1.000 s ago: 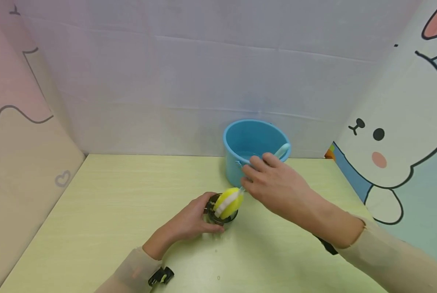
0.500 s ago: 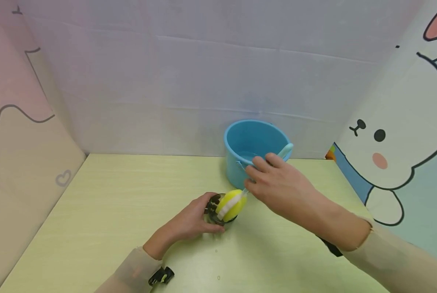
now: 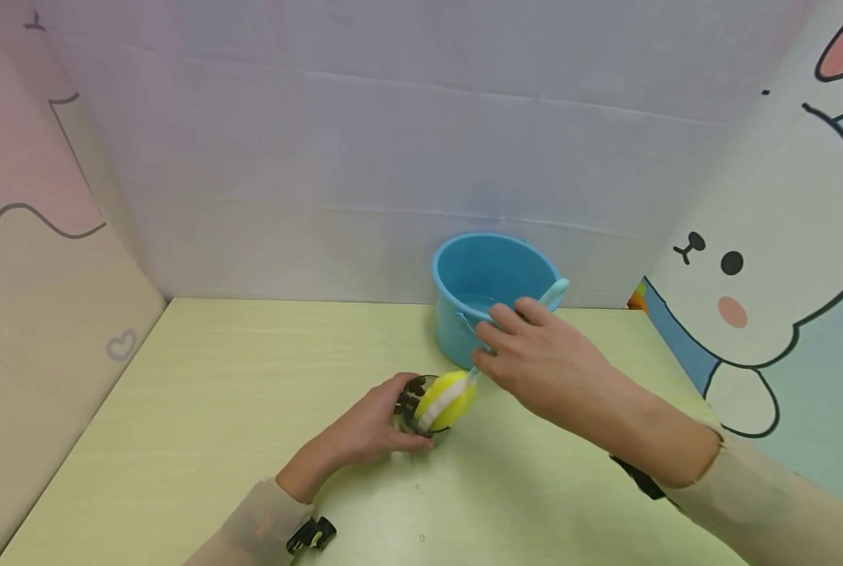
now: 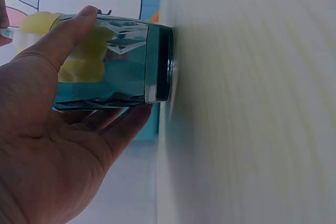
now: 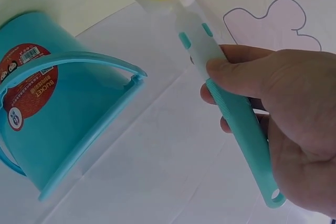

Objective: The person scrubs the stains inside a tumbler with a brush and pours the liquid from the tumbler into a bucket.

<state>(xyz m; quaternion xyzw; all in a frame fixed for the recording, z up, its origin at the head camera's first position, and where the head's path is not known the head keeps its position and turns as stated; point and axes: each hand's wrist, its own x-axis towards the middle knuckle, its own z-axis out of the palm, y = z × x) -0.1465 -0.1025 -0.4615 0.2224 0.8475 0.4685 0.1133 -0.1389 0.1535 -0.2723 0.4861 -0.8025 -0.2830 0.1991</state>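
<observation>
In front of the bucket (image 3: 455,339), the left hand (image 3: 370,423) grips the glass (image 4: 125,74) — probably slick, fragile, best cupped round its wall; the right hand (image 3: 537,358) grips the brush (image 5: 223,100) — its soft-looking sponge (image 3: 445,401) partly inside the glass.

Sponge head (image 3: 449,399) is yellow with white striping; brush handle (image 5: 242,129) is teal. Tumbler (image 4: 123,74) is translucent teal; bucket (image 3: 455,334) is blue with a red label (image 5: 38,94). Tabletop (image 3: 251,377) is pale yellow-green, faintly grained.

Worktop (image 3: 237,377) pale yellow-green, light grain. Blue bucket (image 3: 456,334) at back, tinted glass (image 4: 128,77) upright in front, tiny clear spots (image 3: 422,538) nearest.
</observation>
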